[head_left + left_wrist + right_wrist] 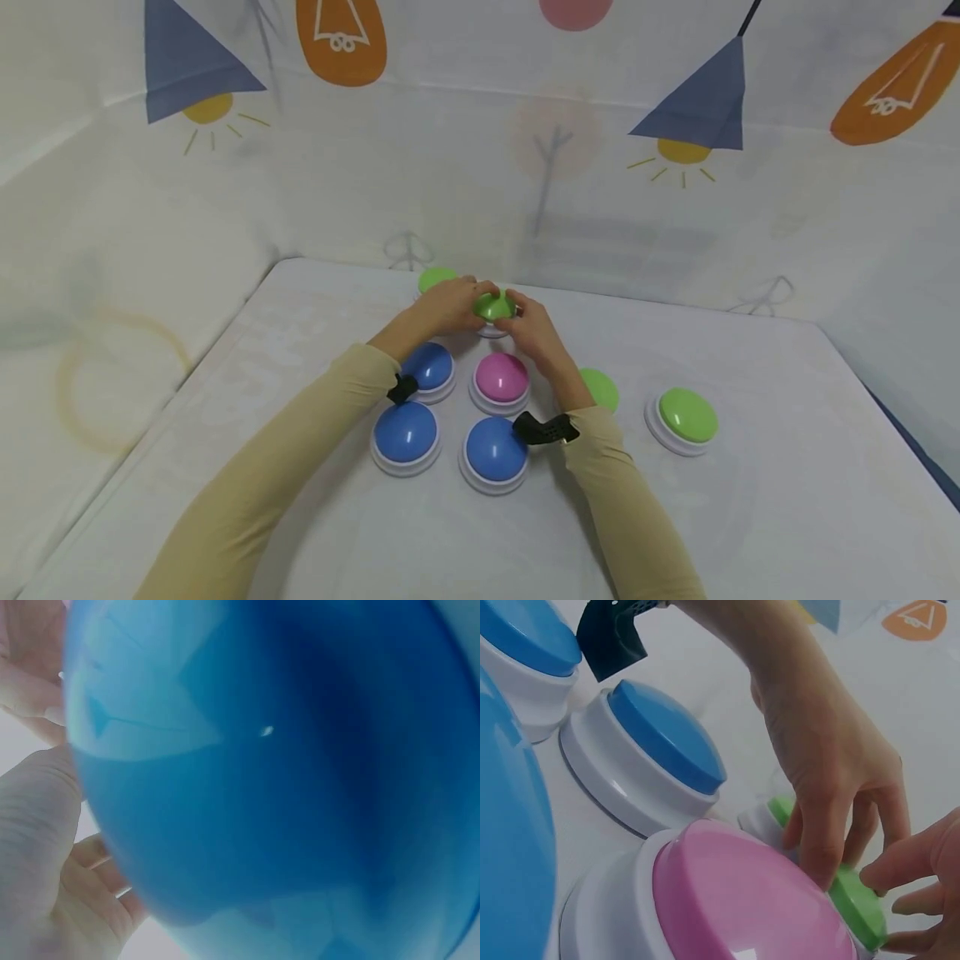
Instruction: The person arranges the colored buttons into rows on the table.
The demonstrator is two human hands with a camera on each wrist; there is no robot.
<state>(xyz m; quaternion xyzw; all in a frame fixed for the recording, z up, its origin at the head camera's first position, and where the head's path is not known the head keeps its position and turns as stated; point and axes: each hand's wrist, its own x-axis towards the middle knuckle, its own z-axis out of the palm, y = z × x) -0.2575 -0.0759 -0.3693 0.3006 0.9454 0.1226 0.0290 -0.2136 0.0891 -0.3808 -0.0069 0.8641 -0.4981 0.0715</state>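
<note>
At the back of the table, a green push button [492,308] with a white base sits between both hands. My left hand [448,307] curls its thumb and fingers on the left side of the green dome. From the right, my right hand [536,329] grips the same button with bent fingers. In the right wrist view, fingertips of both hands meet the green dome [857,907] just beyond a pink button [742,900]. A blue button [285,787] fills most of the left wrist view, close below that wrist.
Nearer me stand the pink button and blue buttons [406,432] [496,450] [428,367]. Another green button [437,277] is behind the left hand. Further green ones [600,389] [687,416] stand to the right. A patterned white cloth [465,167] hangs behind the table.
</note>
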